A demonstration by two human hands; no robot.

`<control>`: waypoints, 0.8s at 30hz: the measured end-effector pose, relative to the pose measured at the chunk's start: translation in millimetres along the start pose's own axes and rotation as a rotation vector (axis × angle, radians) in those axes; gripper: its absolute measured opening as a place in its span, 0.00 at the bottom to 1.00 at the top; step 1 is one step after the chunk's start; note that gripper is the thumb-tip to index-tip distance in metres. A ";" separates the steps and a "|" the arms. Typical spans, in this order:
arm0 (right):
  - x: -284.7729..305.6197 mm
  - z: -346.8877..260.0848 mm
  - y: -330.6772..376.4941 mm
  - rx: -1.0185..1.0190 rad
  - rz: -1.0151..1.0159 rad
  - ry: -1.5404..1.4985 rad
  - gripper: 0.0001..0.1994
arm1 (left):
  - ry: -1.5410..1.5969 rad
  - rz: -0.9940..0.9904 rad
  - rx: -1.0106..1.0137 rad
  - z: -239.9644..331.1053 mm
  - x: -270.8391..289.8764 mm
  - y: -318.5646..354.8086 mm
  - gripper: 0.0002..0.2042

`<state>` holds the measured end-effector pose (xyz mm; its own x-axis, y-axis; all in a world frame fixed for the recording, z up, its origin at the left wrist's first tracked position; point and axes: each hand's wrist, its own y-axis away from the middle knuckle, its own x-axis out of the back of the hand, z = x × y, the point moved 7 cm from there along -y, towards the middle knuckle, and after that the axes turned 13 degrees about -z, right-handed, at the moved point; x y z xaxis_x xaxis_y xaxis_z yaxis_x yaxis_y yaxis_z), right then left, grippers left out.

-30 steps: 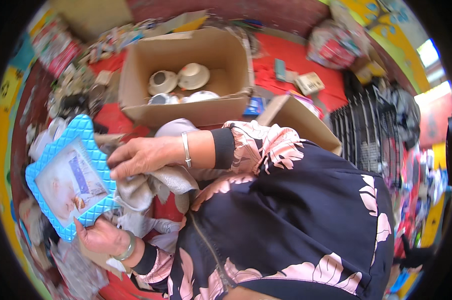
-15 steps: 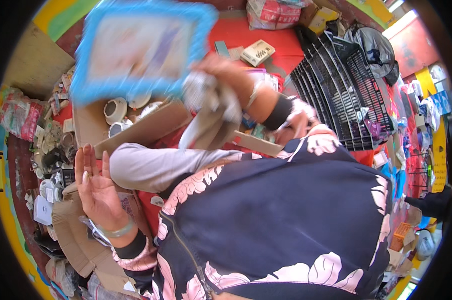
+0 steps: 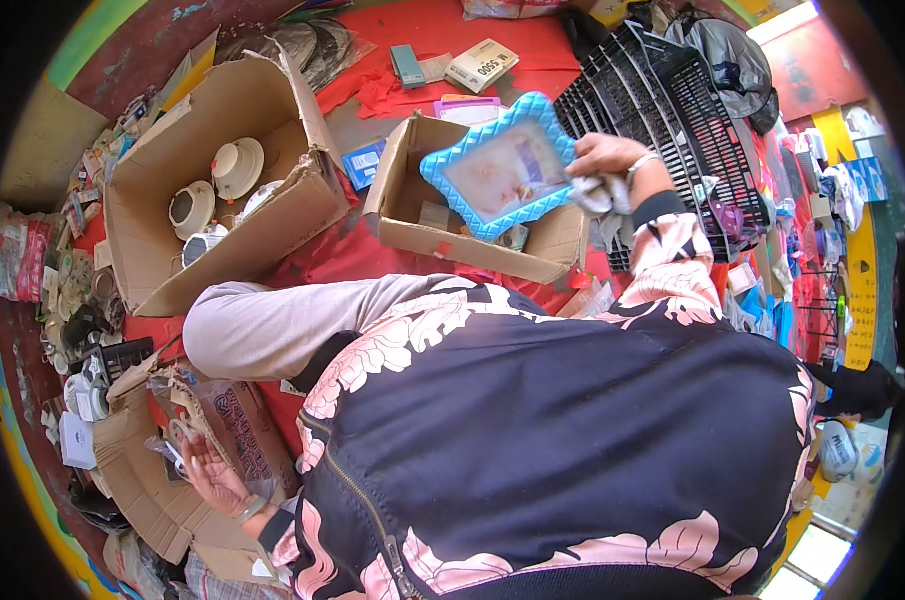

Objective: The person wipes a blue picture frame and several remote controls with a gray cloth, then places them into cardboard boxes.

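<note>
My right hand (image 3: 612,156) grips the right edge of a light-blue picture frame (image 3: 442,172) with a quilted border. A crumpled grey-white cloth (image 3: 604,195) hangs under the same hand. The frame is tilted above a small cardboard box (image 3: 472,254), hiding part of its inside; a few small items show in there. At the lower left, my left hand (image 3: 212,474) is held palm up with its fingers apart, next to an opened cardboard carton (image 3: 137,470). Nothing is visibly held in it.
A larger cardboard box (image 3: 292,225) with several white round fixtures (image 3: 237,168) stands at the left. Black plastic crates (image 3: 657,130) lean at the right. Small boxes (image 3: 482,65) rest on the red cloth at the back. Mixed goods crowd both sides.
The picture frame has moved from the upper left to the right and nearer, now over the small box. My left hand has dropped lower, toward the opened carton.
</note>
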<state>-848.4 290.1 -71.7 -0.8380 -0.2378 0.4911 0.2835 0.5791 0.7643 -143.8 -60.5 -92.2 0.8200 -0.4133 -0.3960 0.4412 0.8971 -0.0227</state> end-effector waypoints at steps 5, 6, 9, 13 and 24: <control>-64.5 -22.1 -92.6 -0.050 0.082 0.410 0.20 | 0.049 0.098 -0.063 -1.2 9.5 22.7 0.20; -74.6 -20.7 -105.6 -0.064 0.092 0.417 0.21 | 0.048 0.115 -0.070 -1.0 8.2 21.4 0.20; -118.5 38.6 -188.3 -0.151 0.095 0.245 0.23 | 0.023 0.098 -0.041 -4.8 11.1 18.7 0.20; -182.7 61.6 -207.5 -0.134 0.028 -0.781 0.23 | -0.019 0.124 -0.045 -4.3 10.3 22.5 0.19; -194.7 22.7 -217.1 -0.097 -0.073 -0.779 0.21 | -0.098 0.205 -0.021 -9.5 3.4 23.6 0.19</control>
<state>-757.5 228.4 -342.7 -0.9313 0.3629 0.0310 0.2244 0.5044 0.8338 -134.1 -39.3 -102.8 0.9238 -0.2340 -0.3029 0.2546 0.9666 0.0299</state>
